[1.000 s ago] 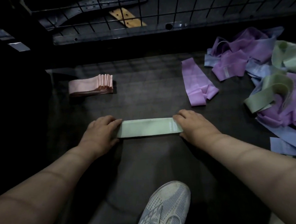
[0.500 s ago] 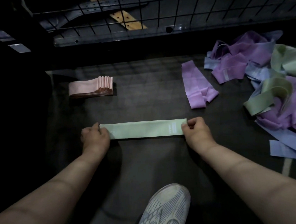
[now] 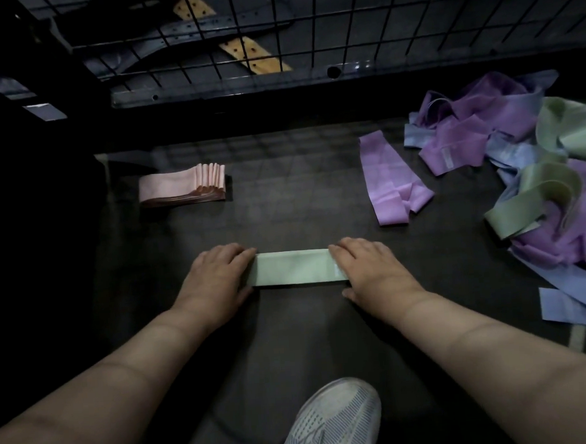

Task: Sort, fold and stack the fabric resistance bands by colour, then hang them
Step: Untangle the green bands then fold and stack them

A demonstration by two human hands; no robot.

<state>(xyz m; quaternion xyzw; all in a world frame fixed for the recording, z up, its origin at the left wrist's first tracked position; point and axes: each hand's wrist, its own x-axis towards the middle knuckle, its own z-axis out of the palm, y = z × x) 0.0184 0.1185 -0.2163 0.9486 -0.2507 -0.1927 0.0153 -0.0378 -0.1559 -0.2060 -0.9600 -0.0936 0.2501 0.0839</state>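
— So, where do we have the green band point(image 3: 297, 267)?
— We have it lying flat on the dark floor point(image 3: 283, 202), folded into a short strip. It sits straight in front of us and runs left to right between our two hands.
— And how do our hands lie?
— Our left hand point(image 3: 216, 276) rests palm down on the band's left end, fingers straight and close together, fingertips over the cloth. Our right hand point(image 3: 368, 268) lies the same way on the right end. Its fingers are flat and point in toward the middle, and its thumb is on the floor at the band's near edge. Neither hand pinches anything; both press down flat.
— What do we see of the other bands?
— Away to the left, well apart from the green one, we see a neat pink stack point(image 3: 181, 187), its folded ends fanned toward the right. Beyond our right hand a single purple band point(image 3: 388, 186) lies loose, one end doubled over. Farther right a tangled heap point(image 3: 537, 175) mixes purple, blue and green bands. A blue band point(image 3: 574, 305) trails from the heap toward us at the right edge of view.
— Anything else near us?
— A white mesh shoe point(image 3: 332, 420) points up from the bottom edge between our forearms. Across the top runs a black wire grid point(image 3: 274, 29). Behind it lie dark straps point(image 3: 206, 26) and a tan strip point(image 3: 256, 57) with holes; we cannot tell what those are.
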